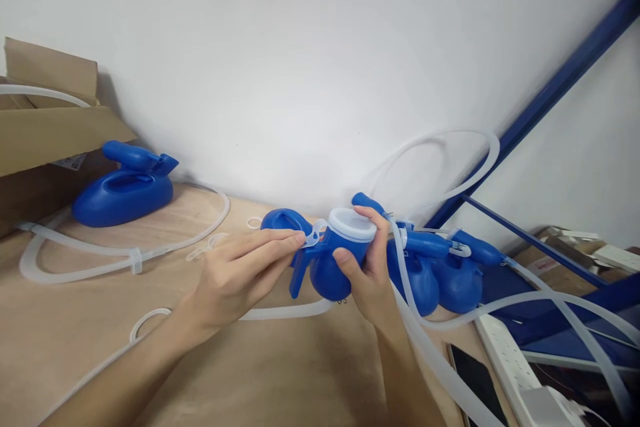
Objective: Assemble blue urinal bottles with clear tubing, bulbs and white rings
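Glossy blue vessel, round-bellied with a milky lid over its mouth and a flat blue handle jutting out, held above the tan tabletop, my right hand wrapped around its side, my left hand pinching the lid's translucent strap.

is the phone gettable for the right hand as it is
Probably not without letting go: the right hand grips the blue container, and a pale tube runs between it and the phone.
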The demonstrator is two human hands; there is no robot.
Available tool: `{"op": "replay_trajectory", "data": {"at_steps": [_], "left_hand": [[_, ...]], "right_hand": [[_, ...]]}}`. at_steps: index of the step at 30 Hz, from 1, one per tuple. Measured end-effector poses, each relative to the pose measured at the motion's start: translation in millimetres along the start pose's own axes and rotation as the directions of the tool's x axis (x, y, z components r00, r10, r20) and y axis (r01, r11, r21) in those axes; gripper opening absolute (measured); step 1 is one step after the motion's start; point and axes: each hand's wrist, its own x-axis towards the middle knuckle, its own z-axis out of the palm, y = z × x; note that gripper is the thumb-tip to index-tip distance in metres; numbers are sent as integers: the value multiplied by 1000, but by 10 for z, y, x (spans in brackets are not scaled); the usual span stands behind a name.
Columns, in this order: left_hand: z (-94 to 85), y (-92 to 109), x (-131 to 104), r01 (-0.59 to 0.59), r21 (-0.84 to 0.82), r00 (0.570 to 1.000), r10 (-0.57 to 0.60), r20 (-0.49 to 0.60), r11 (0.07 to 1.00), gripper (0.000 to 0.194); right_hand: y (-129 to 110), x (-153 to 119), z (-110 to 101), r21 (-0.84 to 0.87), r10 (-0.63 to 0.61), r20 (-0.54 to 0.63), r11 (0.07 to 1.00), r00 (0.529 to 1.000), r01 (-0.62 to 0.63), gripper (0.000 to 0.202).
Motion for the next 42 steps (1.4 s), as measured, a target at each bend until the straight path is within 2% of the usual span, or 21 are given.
{"op": "replay_trajectory", "data": {"at_steps": [4, 8, 10, 14, 18, 21, 25, 30, 34, 36, 38, 39, 40, 42], "left_hand": [[-13, 20, 29, 60, -110, 997, -55, 55, 992, 26], [-59, 31, 82, 66, -236, 990, -35, 133, 969, 29], [-68, 38, 102, 81, -256, 990, -47, 136, 963, 23], [-59, 49, 126, 123, -234, 984, -87, 158, 965, 10], [-55, 38, 131, 133, -257, 974, -78, 213, 957, 13], [-40, 19, 126, 129, -306, 977, -68, 203, 943, 17], [0, 2, 102, 112, -322, 985, -63, 161, 940, 12], [61, -34, -16, 51, -176, 985, -20, 172, 983, 7], [103, -48, -65, -49, -91, 994, 58, 95, 995, 30], [96, -24, -34, -90, -102, 992, 98, 84, 991, 37], [67, 16, 12, -31, -176, 992, 52, 116, 984, 42], [47, 34, 32, 57, -225, 987, -21, 157, 973, 46], [27, 47, 47, 172, -259, 969, -115, 221, 951, 49], [-4, 44, 58, 385, -274, 879, -261, 398, 881, 52]], "right_hand": [[15, -9, -17, -142, -126, 1, 982, 992, 124, 61], [-18, -43, 15, -172, -204, -9, 965, 979, 200, 61], [-43, -64, 44, -184, -234, -42, 958, 971, 222, 59], [-84, -94, 80, -195, -254, -71, 952, 965, 236, 56], [-87, -108, 87, -188, -231, -73, 959, 970, 214, 56], [-79, -114, 95, -182, -238, -98, 959, 966, 218, 55], [-84, -121, 115, -177, -251, -142, 958, 957, 225, 51], [-99, -110, 127, -165, -226, -184, 967, 956, 197, 48], [-103, -62, 65, -145, -236, -241, 968, 941, 206, 46], [-101, -36, 21, -153, -272, -258, 959, 927, 239, 47], [-97, -24, -5, -172, -294, -253, 951, 922, 256, 49], [-93, -24, -8, -180, -294, -251, 950, 922, 255, 50], [-87, -28, -5, -187, -289, -252, 951, 924, 247, 50], [-64, -39, 12, -202, -262, -273, 956, 926, 211, 53]]}}
